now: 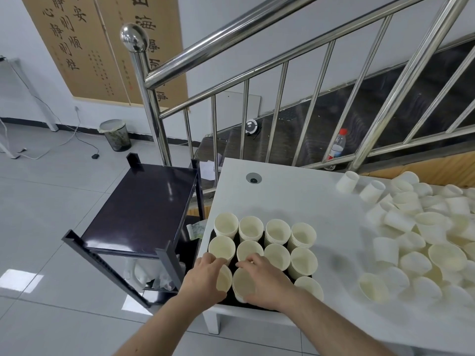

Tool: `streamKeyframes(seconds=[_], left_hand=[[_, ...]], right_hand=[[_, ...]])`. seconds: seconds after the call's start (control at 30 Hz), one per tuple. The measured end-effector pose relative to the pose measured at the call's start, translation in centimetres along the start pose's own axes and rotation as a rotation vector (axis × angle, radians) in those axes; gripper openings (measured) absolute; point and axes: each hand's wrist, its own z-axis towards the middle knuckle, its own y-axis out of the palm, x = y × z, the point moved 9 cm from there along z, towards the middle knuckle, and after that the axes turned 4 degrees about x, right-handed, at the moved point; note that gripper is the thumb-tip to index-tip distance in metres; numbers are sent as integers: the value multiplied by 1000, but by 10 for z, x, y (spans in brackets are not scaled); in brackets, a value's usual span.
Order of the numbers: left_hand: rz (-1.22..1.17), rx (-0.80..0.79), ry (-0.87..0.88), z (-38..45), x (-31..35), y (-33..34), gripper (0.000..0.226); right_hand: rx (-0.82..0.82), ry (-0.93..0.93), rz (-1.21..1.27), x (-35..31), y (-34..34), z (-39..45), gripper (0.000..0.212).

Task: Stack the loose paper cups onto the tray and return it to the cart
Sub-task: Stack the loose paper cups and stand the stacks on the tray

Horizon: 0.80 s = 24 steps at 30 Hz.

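Note:
A black tray sits at the near left corner of the white table, filled with several stacks of cream paper cups. My left hand grips the front-left cup stack on the tray. My right hand wraps around the neighbouring front stack. A large heap of loose paper cups lies over the right side of the table. The black cart stands to the left of the table, its top shelf bare.
A steel stair railing runs behind the table and cart. A plastic bottle stands on the stairs behind it. A bin sits by the wall, and cables trail over the tiled floor at left. Bags fill the cart's lower shelf.

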Motion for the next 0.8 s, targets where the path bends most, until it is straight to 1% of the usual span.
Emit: streamKeyframes(seconds=[0.4,0.57,0.67,0.8], left_hand=[[64,0,31,4,0,7,69],[71,-2,28,6,3,4,65],[57,37,41,11,15,-4,58],[4,89,85,18,53,-12,59]], right_hand=[[7,-15,-56,-2,2,3,61],[12,-15,-41,1,2,3,62],[21,-9,-24,7,-5,0,65],[78,19,-1,32,-32,-15,64]])
